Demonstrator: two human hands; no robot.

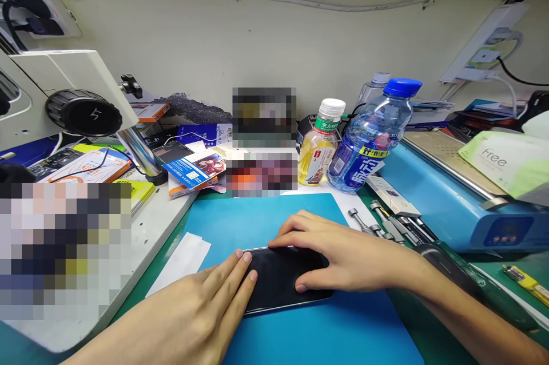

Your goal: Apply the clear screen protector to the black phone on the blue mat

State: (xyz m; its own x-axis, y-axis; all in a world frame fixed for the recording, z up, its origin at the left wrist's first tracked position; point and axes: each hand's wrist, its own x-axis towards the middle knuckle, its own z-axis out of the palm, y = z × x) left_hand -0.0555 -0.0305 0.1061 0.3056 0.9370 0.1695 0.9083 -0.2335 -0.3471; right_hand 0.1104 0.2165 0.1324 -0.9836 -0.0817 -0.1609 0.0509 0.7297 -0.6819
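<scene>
A black smartphone [278, 280] with a thin silver edge lies screen up on a blue work mat [283, 333]. My left hand [206, 302] rests on the phone's left end, its fingers stretched out flat and touching the glass. Around the right end curves my right hand [338, 256], with the fingers on the far edge and the thumb pressed on the screen. Beside my left hand, a white paper strip [182, 259] lies on the mat's left edge.
A microscope stand [146, 153] rises at left on a white base [141, 253]. Two bottles, one yellow [317, 153] and one blue [364, 147], stand behind the mat. Screwdrivers [388, 219], a blue machine [450, 199] and a yellow lighter [527, 285] occupy the right. Some areas are pixelated.
</scene>
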